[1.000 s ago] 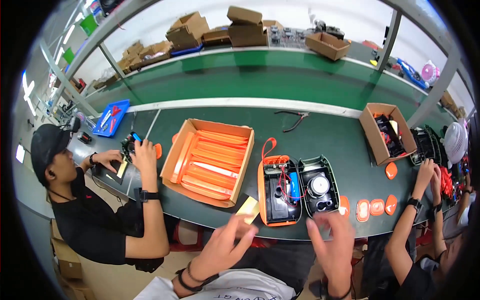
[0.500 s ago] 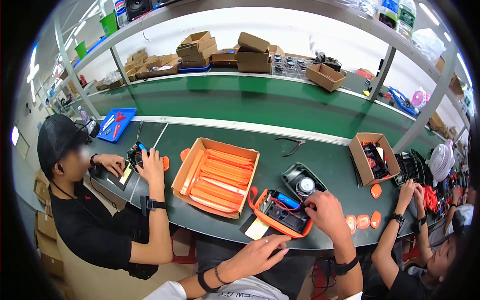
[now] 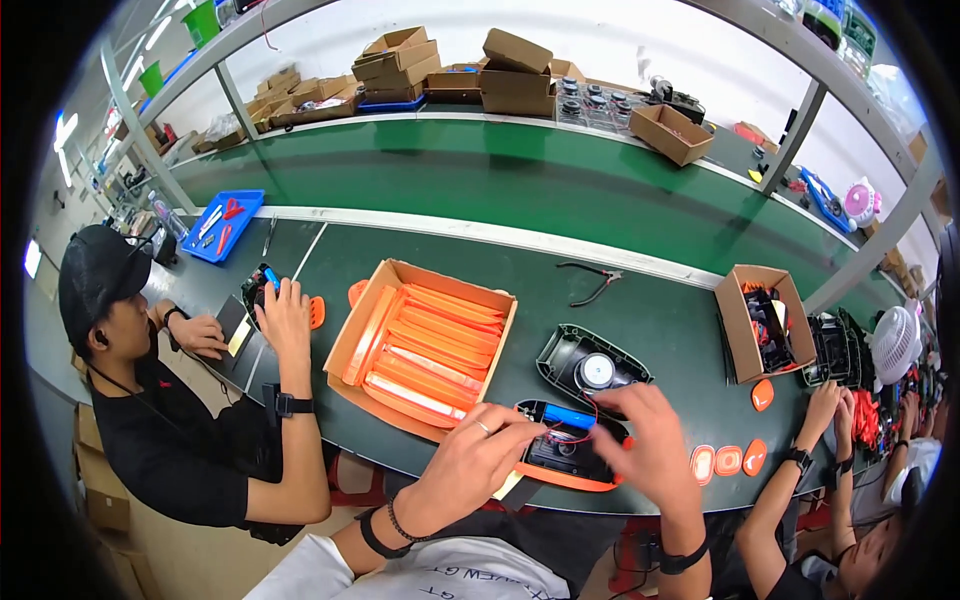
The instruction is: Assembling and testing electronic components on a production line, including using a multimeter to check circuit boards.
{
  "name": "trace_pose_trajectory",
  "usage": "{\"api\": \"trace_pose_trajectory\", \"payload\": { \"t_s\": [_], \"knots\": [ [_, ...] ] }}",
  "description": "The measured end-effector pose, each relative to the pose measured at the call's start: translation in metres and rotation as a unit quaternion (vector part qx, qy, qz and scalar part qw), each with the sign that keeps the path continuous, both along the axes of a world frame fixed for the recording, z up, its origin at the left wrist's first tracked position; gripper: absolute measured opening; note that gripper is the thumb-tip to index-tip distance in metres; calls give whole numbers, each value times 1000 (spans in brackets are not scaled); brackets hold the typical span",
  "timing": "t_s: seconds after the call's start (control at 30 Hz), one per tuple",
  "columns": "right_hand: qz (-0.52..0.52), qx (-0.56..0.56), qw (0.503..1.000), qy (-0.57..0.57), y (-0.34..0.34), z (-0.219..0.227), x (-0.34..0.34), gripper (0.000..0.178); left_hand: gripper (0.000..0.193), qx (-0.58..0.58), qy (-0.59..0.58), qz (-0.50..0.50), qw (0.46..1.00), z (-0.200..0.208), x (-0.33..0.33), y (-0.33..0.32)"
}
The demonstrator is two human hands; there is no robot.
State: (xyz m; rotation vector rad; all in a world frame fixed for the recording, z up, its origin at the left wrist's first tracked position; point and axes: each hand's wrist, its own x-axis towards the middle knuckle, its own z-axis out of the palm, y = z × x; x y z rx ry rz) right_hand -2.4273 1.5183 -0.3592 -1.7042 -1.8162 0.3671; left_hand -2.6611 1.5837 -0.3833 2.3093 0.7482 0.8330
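An orange-rimmed black housing (image 3: 560,473) lies at the table's near edge with a blue cylindrical battery (image 3: 567,416) and thin wires inside. My left hand (image 3: 478,462) is over its left part, thumb and fingers pinched on a thin red wire (image 3: 560,431). My right hand (image 3: 652,450) hovers over the right part, its thumb and forefinger apart. Just behind stands a dark shell (image 3: 560,352) holding a round silver speaker (image 3: 597,371). A red wire runs between shell and housing. My left hand partly hides the housing's left end.
A cardboard box (image 3: 345,400) of orange frames stands at left. Behind lie pliers (image 3: 592,284). Several orange caps (image 3: 728,460) and a parts box (image 3: 745,350) are at right. Co-workers sit on both sides; one person's hand (image 3: 287,320) works at left.
My left hand has moved up from the near edge and now pinches the wire. The right hand has drawn back from the speaker, fingers parting. The view has shifted slightly.
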Motion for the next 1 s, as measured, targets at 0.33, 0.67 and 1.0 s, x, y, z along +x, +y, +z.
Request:
{"api": "trace_pose_trajectory", "payload": {
  "t_s": [0.33, 0.67, 1.0],
  "knots": [
    [89, 46, 993, 59, 3, -28, -20, 18, 28, -8, 6, -54, 999, -4, 10, 14],
    [47, -5, 998, 30, 0, -25, -18, 19, 24, -39, 120, -92, 988, -6, 10, 34],
    [112, 52, 992, 4, -4, -33, -18, 22, 19, -35, 125, -78, 989, -7, 11, 34]
  ]
}}
